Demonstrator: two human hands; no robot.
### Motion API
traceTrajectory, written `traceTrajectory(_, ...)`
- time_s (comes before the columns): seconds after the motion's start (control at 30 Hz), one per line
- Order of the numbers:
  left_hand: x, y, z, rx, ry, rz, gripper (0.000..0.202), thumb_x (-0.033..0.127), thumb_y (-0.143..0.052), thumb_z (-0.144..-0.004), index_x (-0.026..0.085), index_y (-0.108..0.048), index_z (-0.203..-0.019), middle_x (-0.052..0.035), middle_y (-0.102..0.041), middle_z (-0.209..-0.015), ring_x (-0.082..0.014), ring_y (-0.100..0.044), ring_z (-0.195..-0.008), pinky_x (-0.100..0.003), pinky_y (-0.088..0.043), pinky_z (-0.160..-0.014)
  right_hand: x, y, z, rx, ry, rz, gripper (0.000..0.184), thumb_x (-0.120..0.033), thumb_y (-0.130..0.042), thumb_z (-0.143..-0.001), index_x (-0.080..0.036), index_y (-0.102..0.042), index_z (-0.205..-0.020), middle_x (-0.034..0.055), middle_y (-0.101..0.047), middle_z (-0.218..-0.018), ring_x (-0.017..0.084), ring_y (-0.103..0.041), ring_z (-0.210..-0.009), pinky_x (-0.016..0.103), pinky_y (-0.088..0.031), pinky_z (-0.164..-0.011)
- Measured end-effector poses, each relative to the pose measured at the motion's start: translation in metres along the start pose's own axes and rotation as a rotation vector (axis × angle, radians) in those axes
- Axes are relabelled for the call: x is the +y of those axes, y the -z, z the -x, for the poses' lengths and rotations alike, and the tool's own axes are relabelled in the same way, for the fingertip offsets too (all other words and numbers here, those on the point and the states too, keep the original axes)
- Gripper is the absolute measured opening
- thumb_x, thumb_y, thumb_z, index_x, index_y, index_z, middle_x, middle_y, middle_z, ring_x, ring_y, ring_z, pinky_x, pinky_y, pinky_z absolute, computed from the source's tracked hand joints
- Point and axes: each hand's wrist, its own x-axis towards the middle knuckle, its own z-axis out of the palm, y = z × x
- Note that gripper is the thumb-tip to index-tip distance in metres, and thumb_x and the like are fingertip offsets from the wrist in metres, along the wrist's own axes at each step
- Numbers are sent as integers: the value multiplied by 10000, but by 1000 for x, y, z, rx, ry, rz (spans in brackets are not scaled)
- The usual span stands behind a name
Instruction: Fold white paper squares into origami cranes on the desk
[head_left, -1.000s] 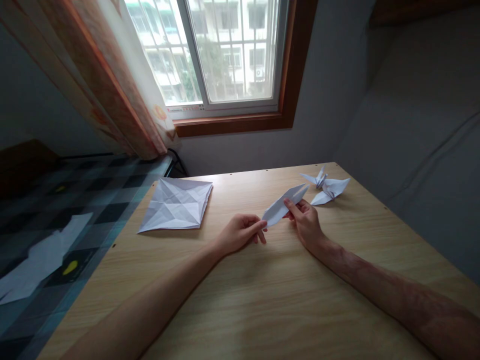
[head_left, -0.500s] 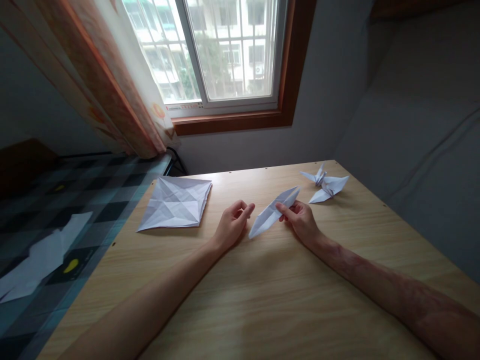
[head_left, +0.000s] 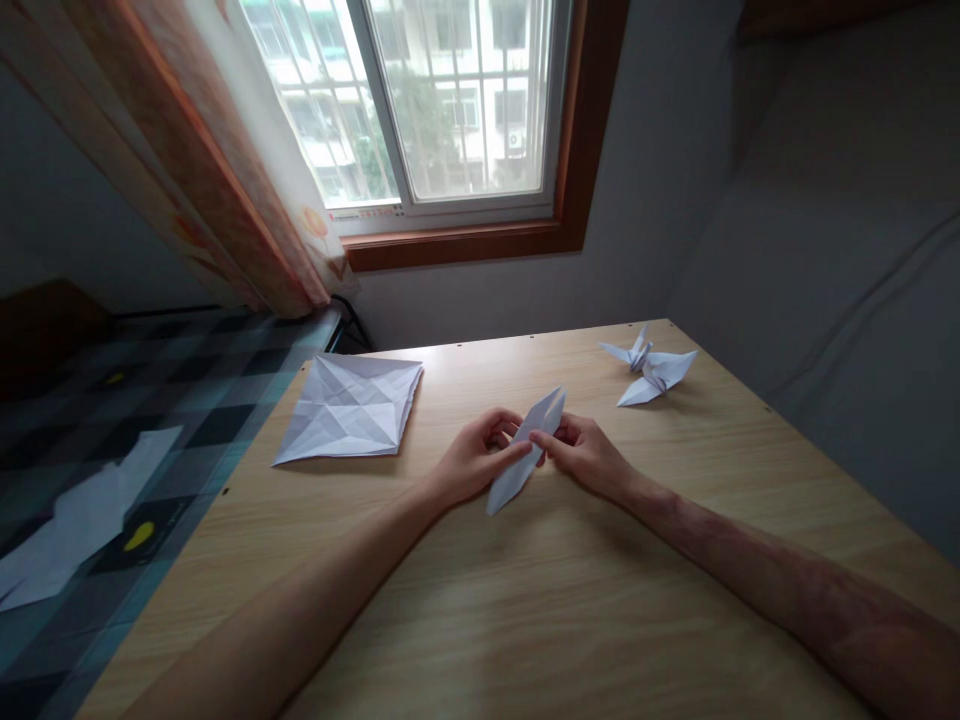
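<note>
A long, narrow piece of folded white paper (head_left: 512, 478) is held tilted above the table, its far end split into two points. My left hand (head_left: 484, 450) pinches its left edge, thumb on the front face and the other fingers curled behind. From the other side my right hand (head_left: 581, 448) grips it near the middle, thumb on the front. The fingertips behind the paper are partly hidden. To the right, beyond my right hand, lie folded white paper cranes (head_left: 660, 378) close together.
Creased square sheets of white paper (head_left: 349, 408) lie at the table's left far side. The wooden table (head_left: 465, 620) meets a bed with a checked cover (head_left: 247, 400) on the left, where white paper scraps (head_left: 90, 515) lie. A window (head_left: 465, 100) and curtain (head_left: 247, 200) are behind.
My right hand has brought the folded paper left and a little nearer, turning it steeper. My left hand has moved right and taken hold of its edge.
</note>
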Motion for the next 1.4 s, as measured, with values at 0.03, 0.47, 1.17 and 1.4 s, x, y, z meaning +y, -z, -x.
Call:
traceTrajectory(0.03,-1,0,0,11,-4,12,470,514,-851,-930,168,-675,-1195,-49,-732,-957,-126,-626,-743,-226,-426,-634,0,0,0,13,13,1,370,-551,-774,-979,-181,-759,-981,49,-773,-822,195,-702,-737,318,-529,-700)
traceTrajectory(0.47,1,6,-1,-29,52,35,505,576,-798,-949,159,-708,-1219,15,-608,-827,-111,-506,-681,-226,-336,-590,-14,0,-2,210,57,-174,379,-533,-860,-871,-237,-665,-1005,-2,-653,-866,144,-543,-689,270,-430,-580)
traceTrajectory(1.17,-3,7,-6,249,118,165,482,558,-915,-816,145,-706,-951,-7,-704,-749,-110,-582,-620,-213,-392,-579,-12,-3,10,94,506,629,449,-172,-738,-955,-315,-686,-1377,104,-584,-1563,336,-523,-1481,556,-443,-1231)
traceTrajectory(1.4,-5,7,-9,186,105,211,518,618,-887,-827,157,-653,-851,13,-641,-730,-97,-535,-622,-211,-393,-578,-16,-5,13,-2,587,789,336,-232,-804,-959,-325,-748,-1277,89,-595,-1589,333,-538,-1483,550,-452,-1230)
